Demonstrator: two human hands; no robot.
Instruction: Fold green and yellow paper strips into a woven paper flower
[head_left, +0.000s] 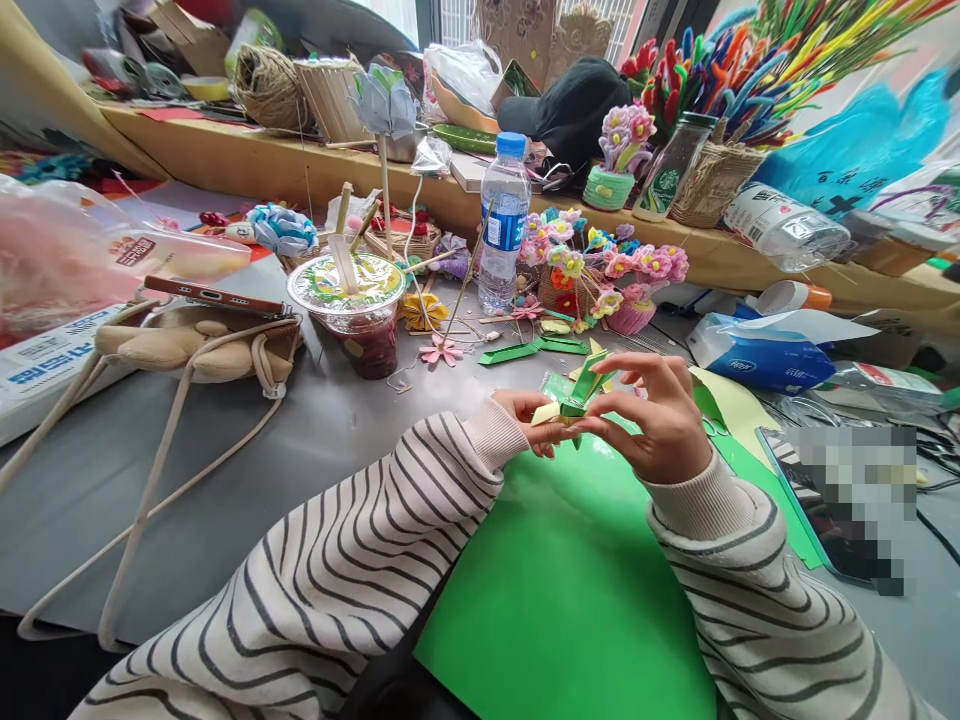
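A small folded-paper piece (pixel 576 400) in green and pale yellow is held up between my hands, with strips sticking out of it. My left hand (pixel 525 415) grips it from the left, fingers closed and partly hidden behind it. On the other side my right hand (pixel 656 415) pinches it with thumb and fingertips. Below lies a large green sheet (pixel 585 580) across the table front. Just beyond my hands rest folded green paper strips (pixel 536 348).
A lidded drink cup (pixel 367 340) and a water bottle (pixel 504 225) stand behind. Craft flowers (pixel 600 265) crowd the back. At left sits a bag (pixel 187 340) with trailing straps; at right, a tissue pack (pixel 757 352) and a dark-screened tablet (pixel 817 510).
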